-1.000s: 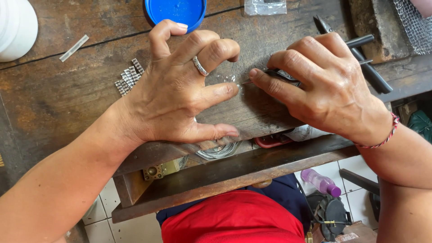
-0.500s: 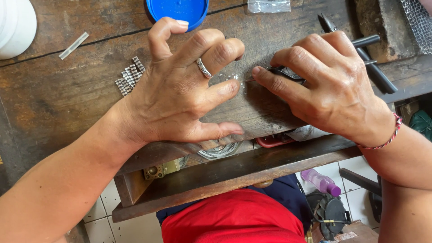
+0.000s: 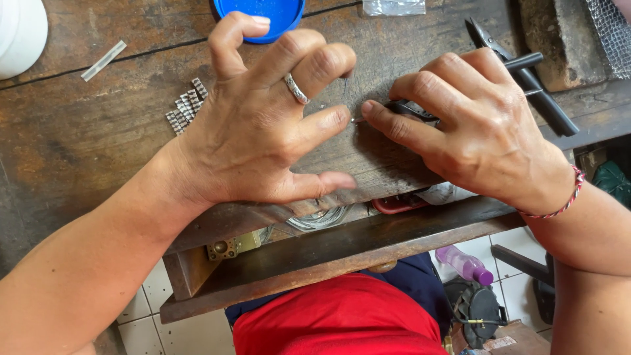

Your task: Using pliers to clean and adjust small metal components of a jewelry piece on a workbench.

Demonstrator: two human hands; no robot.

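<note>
My left hand (image 3: 263, 125), a silver ring on one finger, is clawed over the dark wooden bench (image 3: 79, 138), its fingers apart and its tips pressing on the wood. My right hand (image 3: 473, 131) grips a small dark hand tool (image 3: 411, 108). The tool's thin metal tip (image 3: 355, 120) meets a fingertip of my left hand. Whatever lies under that tip is too small to make out.
Several small silver mesh strips (image 3: 184, 108) lie by my left wrist. A blue lid (image 3: 263, 13), a white container (image 3: 20, 33), a loose metal strip (image 3: 103, 60) and black pliers (image 3: 532, 85) sit farther back. An open drawer (image 3: 342, 250) below holds a wire coil (image 3: 319, 217).
Both hands keep almost the same pose; my left fingers shifted slightly and the view drifted a little.
</note>
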